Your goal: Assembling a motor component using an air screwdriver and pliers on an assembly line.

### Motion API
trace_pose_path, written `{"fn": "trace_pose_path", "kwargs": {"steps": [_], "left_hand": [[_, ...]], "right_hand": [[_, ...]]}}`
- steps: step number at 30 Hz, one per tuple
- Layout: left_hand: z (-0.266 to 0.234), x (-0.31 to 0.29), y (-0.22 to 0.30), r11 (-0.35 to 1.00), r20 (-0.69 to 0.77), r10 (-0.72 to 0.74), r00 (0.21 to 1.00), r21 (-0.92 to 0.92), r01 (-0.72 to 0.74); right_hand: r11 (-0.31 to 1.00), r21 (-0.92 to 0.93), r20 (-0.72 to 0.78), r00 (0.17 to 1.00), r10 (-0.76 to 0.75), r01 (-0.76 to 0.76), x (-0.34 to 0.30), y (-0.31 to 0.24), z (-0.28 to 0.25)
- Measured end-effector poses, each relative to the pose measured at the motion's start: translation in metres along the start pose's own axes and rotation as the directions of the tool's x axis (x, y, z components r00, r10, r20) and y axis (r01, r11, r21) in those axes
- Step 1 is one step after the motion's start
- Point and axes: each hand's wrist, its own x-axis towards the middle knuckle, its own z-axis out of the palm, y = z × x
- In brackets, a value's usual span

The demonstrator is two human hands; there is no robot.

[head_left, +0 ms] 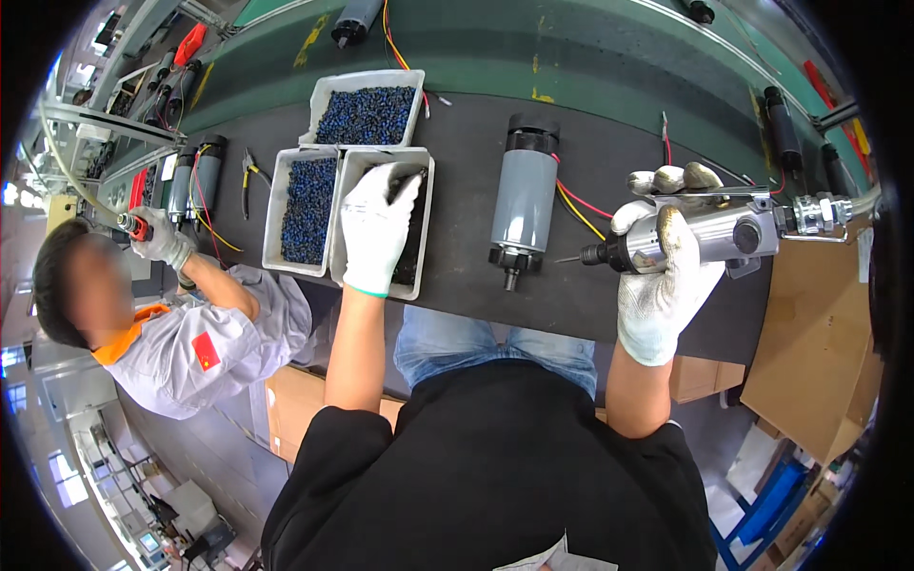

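My left hand (374, 233), in a white glove, reaches into a white plastic bin (427, 224) with dark contents. Its fingers are curled in a pinch, and whatever is between them is too small to make out. A silver air-powered screwdriver (700, 238) lies sideways in my gloved right hand (657, 295), its thin bit pointing left. Between my hands a grey cylindrical motor (524, 195) rests on the dark table, its shaft toward me and red and yellow wires at its right. The screwdriver's bit is apart from the motor.
Two more white bins, one behind (419, 90) and one at left (271, 243), hold small blue-black screws. Pliers (248, 181) lie farther left, near other motors (209, 176). A co-worker (205, 338) holds a tool at left. An air hose (864, 203) joins the screwdriver; cardboard (809, 333) stands at right.
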Motion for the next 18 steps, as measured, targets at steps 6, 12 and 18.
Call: {"fn": "trace_pose_path", "kwargs": {"steps": [6, 12, 18], "left_hand": [[-0.034, -0.017, 0.031, 0.916, -0.023, -0.281, 0.959, -0.304, 0.261], [-0.049, -0.063, 0.058, 0.666, 0.202, -0.348, 0.916, -0.634, 0.393], [-0.006, -0.099, 0.099, 0.247, 0.352, -0.314, 0.882, -0.866, 0.434]], "right_hand": [[0.999, 0.001, 0.058, 0.998, -0.033, 0.033, 0.001, 0.003, 0.001], [0.979, 0.202, 0.076, 0.996, -0.046, 0.03, 0.003, -0.002, 0.009], [0.862, 0.505, 0.175, 0.983, -0.058, -0.039, -0.005, -0.024, 0.028]]}}
